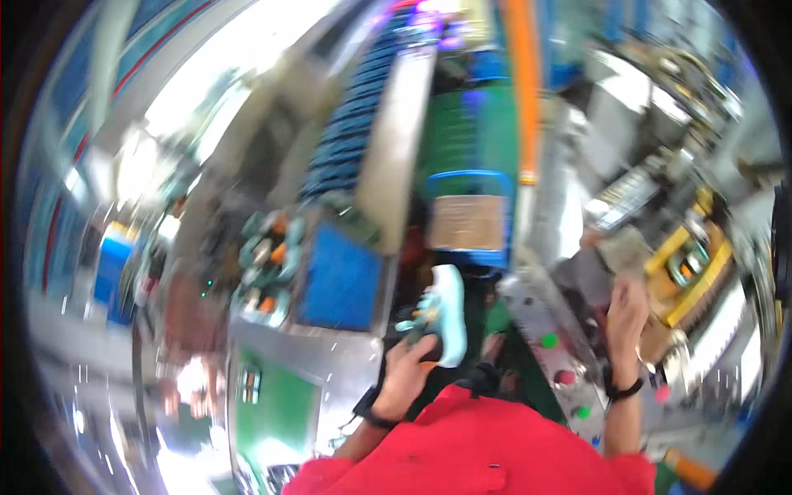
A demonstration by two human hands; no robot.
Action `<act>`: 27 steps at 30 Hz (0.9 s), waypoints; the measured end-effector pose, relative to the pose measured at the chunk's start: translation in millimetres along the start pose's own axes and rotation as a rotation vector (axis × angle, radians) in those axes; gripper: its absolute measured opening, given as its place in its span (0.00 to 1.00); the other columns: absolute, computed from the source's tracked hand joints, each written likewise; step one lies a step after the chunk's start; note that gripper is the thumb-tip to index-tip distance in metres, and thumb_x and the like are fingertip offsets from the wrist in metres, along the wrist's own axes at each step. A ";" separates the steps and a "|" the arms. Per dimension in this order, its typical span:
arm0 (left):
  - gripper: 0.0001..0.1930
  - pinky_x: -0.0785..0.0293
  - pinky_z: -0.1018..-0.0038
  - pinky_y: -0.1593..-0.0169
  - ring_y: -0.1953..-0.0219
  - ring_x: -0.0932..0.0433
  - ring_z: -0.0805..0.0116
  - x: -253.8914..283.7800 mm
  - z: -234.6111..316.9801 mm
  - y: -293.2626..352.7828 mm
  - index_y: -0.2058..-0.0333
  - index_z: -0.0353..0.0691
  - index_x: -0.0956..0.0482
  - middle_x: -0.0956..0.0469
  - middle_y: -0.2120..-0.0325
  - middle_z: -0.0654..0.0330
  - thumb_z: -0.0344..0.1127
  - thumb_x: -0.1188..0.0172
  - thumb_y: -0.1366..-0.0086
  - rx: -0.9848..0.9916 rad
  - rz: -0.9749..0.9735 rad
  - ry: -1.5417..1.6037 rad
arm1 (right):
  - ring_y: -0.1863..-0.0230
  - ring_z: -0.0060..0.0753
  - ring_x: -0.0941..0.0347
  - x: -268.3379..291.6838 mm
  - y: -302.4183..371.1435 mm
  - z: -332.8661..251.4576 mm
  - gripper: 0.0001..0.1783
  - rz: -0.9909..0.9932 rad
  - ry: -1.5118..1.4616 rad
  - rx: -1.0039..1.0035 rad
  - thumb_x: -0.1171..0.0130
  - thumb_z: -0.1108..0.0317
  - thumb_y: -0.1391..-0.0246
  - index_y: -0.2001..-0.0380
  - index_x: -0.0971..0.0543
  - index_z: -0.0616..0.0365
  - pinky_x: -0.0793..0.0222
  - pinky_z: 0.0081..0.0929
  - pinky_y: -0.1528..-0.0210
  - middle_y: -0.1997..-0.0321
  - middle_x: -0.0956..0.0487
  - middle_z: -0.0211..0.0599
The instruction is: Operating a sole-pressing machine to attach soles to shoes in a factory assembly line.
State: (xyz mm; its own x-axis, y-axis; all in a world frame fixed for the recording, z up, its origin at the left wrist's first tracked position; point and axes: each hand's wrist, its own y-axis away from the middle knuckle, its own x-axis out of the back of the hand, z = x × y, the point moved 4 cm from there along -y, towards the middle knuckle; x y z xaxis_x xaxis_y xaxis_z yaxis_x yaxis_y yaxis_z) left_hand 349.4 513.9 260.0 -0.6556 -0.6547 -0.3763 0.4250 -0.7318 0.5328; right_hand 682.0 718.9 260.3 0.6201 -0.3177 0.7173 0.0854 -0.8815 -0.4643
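Observation:
My left hand (404,375) is closed around the heel end of a shoe (450,318). The shoe has a pale mint-white sole, and its darker upper with orange bits faces left. To the right, my right hand (627,313) reaches up beside a machine, just below a greyish block (624,250). Motion smears its fingers, so whether they touch the block is unclear. Close to that hand, a yellow frame (670,252) on the machine surrounds another small shoe-like piece (687,266) in teal and orange.
A metal panel with green and red buttons (549,340) stands between my body and the right machine. At left are a blue pad (342,276), clustered teal-orange shoes (268,260) and a green-topped surface (276,404). Ahead are a roller conveyor (351,124) and blue-framed cart (469,221).

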 end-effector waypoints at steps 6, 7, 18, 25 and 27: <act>0.13 0.24 0.70 0.54 0.59 0.21 0.67 72.1 -30.4 20.8 0.54 0.30 0.25 0.22 0.60 0.58 0.30 0.43 0.35 0.031 -0.012 0.127 | 0.60 0.54 0.30 -161.9 108.4 5.5 0.07 -0.316 -0.056 0.186 0.45 0.76 0.50 0.65 0.26 0.60 0.32 0.43 0.58 0.65 0.27 0.47; 0.13 0.24 0.69 0.55 0.60 0.21 0.66 88.8 -33.8 26.0 0.55 0.30 0.25 0.22 0.61 0.57 0.30 0.42 0.35 0.050 0.059 0.150 | 0.59 0.54 0.30 -176.6 114.8 18.2 0.07 -0.314 -0.064 0.210 0.46 0.75 0.50 0.65 0.26 0.60 0.33 0.44 0.58 0.65 0.27 0.47; 0.14 0.22 0.63 0.69 0.70 0.20 0.62 427.8 -76.1 38.1 0.62 0.32 0.22 0.21 0.68 0.56 0.27 0.33 0.49 -0.142 1.059 0.338 | 0.63 0.43 0.26 -188.9 -11.7 -119.1 0.11 -0.259 -0.220 0.347 0.45 0.73 0.45 0.58 0.26 0.65 0.30 0.35 0.61 0.61 0.24 0.47; 0.10 0.29 0.68 0.77 0.76 0.25 0.65 673.1 -72.2 67.9 0.68 0.34 0.26 0.23 0.74 0.56 0.29 0.37 0.50 -0.403 1.414 0.056 | 0.67 0.24 0.29 -144.0 -100.0 -585.2 0.10 -0.210 -0.473 1.096 0.42 0.76 0.46 0.59 0.22 0.59 0.34 0.21 0.67 0.64 0.21 0.33; 0.23 0.27 0.59 0.56 0.62 0.22 0.45 719.8 -85.1 86.3 0.59 0.29 0.29 0.22 0.66 0.43 0.37 0.40 0.53 -0.281 1.648 -0.149 | 0.60 0.25 0.27 -152.1 -79.5 -712.2 0.12 -0.253 -0.499 1.246 0.42 0.75 0.46 0.57 0.22 0.57 0.32 0.22 0.62 0.60 0.20 0.33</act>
State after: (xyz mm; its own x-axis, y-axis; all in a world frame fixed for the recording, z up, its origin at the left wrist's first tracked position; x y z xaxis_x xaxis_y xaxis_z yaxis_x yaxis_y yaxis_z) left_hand -32.8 -36.6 -29.4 0.5307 -0.6944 0.4861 0.7514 0.6508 0.1094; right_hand 25.4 588.6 558.1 0.6730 0.1970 0.7129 0.7129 0.0840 -0.6962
